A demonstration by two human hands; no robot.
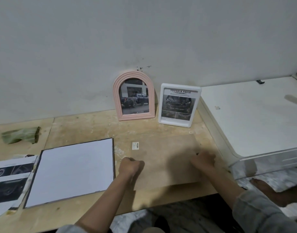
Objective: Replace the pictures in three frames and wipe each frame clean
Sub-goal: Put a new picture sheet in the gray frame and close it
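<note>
Resting on brown board (164,158) near table's front edge: left hand (130,166) fisted at board's left edge, right hand (204,161) blurred, grip unclear.

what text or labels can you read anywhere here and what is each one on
"TOUGH & AGILE": heading of the car sheet in the white frame; the smaller lines under it are too blurred to read.
"TOYOTA": bottom of the truck picture in the pink arched frame.
Barcode sticker on the brown backing board: print too small to read.
Brochure page at the left edge: text too blurred to read.
</note>
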